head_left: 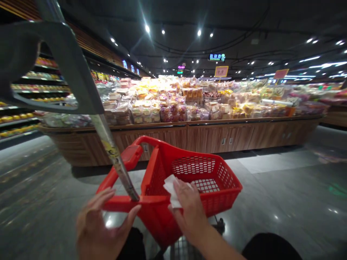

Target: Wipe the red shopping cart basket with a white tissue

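A red plastic shopping cart (162, 225) with a perforated basket stands right before me. My right hand (188, 204) is closed around a crumpled white tissue (171, 190), against the cart's near rim. Lower left, my left hand (100, 227) is spread, thumb and fingers apart, and holds nothing. Its fingertips are close to the cart's red rim, but I cannot tell whether they touch it. Between the hands, the lower end of a worn metal pole (115, 159) meets the cart's edge. A dark grey looped grip (81, 72) sits higher on this pole.
Beyond the cart runs a long wood-panelled display counter (211, 139) piled with packaged breads (173, 103). Price signs (221, 71) rise above it. Stocked shelves (40, 86) line the left side. Grey shiny floor (276, 202) extends to the right.
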Demonstrator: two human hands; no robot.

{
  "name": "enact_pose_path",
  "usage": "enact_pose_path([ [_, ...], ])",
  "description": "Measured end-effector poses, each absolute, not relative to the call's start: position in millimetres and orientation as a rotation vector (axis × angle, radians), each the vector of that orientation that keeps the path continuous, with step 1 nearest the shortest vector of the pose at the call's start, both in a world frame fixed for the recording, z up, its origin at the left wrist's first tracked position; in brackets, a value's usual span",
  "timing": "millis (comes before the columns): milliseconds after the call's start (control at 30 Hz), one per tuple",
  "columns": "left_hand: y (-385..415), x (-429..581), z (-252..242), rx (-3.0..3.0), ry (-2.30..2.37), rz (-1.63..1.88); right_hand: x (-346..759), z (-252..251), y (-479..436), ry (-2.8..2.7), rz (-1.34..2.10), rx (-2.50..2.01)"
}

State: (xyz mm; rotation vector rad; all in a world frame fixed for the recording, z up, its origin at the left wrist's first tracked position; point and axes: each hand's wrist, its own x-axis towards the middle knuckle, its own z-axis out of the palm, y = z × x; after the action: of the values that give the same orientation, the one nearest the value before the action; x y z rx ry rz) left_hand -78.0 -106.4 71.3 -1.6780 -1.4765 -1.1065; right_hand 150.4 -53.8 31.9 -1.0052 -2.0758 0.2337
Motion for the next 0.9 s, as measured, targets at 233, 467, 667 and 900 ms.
enact_pose_path([
  [233, -82.5, -70.0, 70.3, -1.675, -1.665, -0.538, 154.2, -8.7, -41.7, -2.095, 0.211, -1.335],
  [467, -66.6, -71.6, 68.0, -1.559, -1.716, -0.464, 120.0, 2.0, -32.7, -2.117, 0.231, -1.18],
  [667, -54.2, -80.2, 65.5, -1.54, -1.709, -0.472, 126.2, -1.7, -23.0, -2.098, 0.224, -1.165],
  [900, -48.8, -85.2, 65.3, -1.526, -1.736, -0.5, 120.5, 6.1, -17.7, -2.085, 0.309, -1.113],
])
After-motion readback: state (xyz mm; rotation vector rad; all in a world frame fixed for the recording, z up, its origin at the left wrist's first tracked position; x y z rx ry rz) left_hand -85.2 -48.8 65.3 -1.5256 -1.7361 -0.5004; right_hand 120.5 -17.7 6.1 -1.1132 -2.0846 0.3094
